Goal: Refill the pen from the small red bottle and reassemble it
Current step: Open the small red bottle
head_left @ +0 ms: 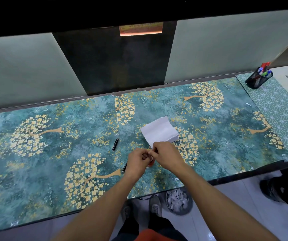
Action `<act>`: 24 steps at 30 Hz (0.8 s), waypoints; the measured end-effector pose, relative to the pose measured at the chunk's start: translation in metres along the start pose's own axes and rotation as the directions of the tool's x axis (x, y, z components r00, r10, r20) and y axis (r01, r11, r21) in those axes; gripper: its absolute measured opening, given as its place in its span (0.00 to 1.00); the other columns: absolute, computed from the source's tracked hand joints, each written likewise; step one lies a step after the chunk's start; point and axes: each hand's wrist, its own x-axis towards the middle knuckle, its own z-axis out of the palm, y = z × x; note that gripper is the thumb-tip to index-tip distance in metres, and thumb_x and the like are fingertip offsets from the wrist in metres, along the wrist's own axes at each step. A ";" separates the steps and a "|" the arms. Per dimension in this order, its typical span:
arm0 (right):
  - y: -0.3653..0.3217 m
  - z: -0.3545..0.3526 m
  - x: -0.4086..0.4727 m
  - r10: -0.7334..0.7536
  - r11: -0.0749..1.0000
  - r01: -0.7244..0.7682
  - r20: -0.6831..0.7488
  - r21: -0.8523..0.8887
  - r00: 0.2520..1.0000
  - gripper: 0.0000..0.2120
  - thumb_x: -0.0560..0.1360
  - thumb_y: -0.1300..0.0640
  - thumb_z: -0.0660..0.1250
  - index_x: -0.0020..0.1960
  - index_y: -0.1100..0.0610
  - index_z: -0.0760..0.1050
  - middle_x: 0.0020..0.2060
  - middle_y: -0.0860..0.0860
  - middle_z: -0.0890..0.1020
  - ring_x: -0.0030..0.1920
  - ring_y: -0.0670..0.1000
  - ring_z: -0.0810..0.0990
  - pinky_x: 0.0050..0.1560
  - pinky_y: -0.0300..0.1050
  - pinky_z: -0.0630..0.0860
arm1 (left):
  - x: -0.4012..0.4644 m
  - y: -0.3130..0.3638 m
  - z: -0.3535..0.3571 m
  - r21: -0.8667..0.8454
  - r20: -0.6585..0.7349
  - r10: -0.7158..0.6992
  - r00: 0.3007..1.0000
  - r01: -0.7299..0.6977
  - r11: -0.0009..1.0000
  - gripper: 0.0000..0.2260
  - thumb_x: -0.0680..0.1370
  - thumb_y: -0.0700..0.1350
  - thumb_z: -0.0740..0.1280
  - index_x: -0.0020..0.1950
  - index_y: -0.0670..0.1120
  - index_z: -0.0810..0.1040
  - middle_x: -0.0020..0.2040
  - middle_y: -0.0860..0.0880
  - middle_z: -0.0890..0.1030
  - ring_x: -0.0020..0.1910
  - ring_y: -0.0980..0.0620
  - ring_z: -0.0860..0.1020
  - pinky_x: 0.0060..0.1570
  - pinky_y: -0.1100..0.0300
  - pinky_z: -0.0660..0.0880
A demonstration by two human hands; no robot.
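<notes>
**Both hands meet over a small red object on the patterned desk**

The left hand [138, 162] and right hand [164, 154] are brought together above the teal, flower-printed desk [52, 136], fingertips touching or nearly so. The fingers of both hands are curled inward and appear to pinch something small between them, but the item itself is too hidden to name. Just below the fingertips, a sliver of red [151, 164] shows under the hands; it may be the small red bottle, though only an edge is visible.

1 black pen part [115, 144] lies on the desk up and to the left of the left fingers, well clear of them. A 2nd black pen part [124, 167] pokes out from beside the left hand's outer edge, on the side away from the fingertips.

A folded white paper [159, 131] sits just beyond the right hand's knuckles, its near corner covered by that hand.

Far to the right of both hands, a black mesh pen holder [258, 77] stands with coloured pens in it. Below the desk edge, beneath the forearms, a bin of paper scraps [178, 200] rests on the floor.
</notes>
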 end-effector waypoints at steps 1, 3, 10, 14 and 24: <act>0.001 0.000 0.000 0.004 1.000 -0.004 0.001 0.000 1.000 0.10 0.79 0.46 0.69 0.44 0.51 0.78 0.41 0.52 0.85 0.44 0.55 0.82 0.40 0.48 0.74 | 0.000 0.000 0.000 0.006 0.000 0.004 1.000 -0.004 1.000 0.03 0.72 0.38 0.71 0.40 0.44 0.84 0.37 0.46 0.80 0.38 0.47 0.78 0.43 0.48 0.77; 0.002 -0.001 0.000 -0.005 1.000 0.004 0.019 0.029 1.000 0.08 0.78 0.47 0.70 0.47 0.51 0.79 0.43 0.50 0.86 0.45 0.54 0.82 0.42 0.48 0.76 | 0.000 0.001 -0.001 0.010 0.000 0.009 1.000 -0.009 1.000 0.03 0.73 0.39 0.71 0.41 0.45 0.84 0.38 0.47 0.80 0.38 0.48 0.78 0.42 0.49 0.77; 0.002 -0.001 -0.001 -0.057 0.998 0.055 0.046 0.044 0.997 0.02 0.77 0.54 0.70 0.49 0.51 0.80 0.46 0.50 0.86 0.49 0.55 0.83 0.49 0.51 0.79 | -0.001 -0.001 -0.002 0.000 0.010 0.003 1.000 -0.003 1.000 0.03 0.72 0.41 0.73 0.41 0.50 0.84 0.39 0.49 0.82 0.40 0.50 0.81 0.44 0.51 0.79; 0.000 -0.001 -0.001 -0.013 1.000 0.013 0.015 -0.005 1.000 0.08 0.79 0.49 0.69 0.43 0.50 0.76 0.42 0.52 0.85 0.45 0.56 0.82 0.40 0.47 0.72 | -0.001 0.002 -0.002 0.038 0.003 0.003 1.000 -0.003 0.999 0.02 0.73 0.41 0.72 0.42 0.46 0.84 0.39 0.48 0.81 0.40 0.50 0.79 0.42 0.56 0.76; 0.004 -0.006 -0.005 -0.068 0.998 0.067 0.058 0.012 0.996 0.05 0.78 0.55 0.69 0.53 0.51 0.80 0.49 0.50 0.86 0.50 0.55 0.83 0.48 0.50 0.80 | -0.002 0.004 -0.004 0.035 0.009 0.018 1.000 -0.018 0.999 0.03 0.74 0.40 0.73 0.44 0.48 0.84 0.41 0.51 0.79 0.39 0.54 0.77 0.44 0.61 0.75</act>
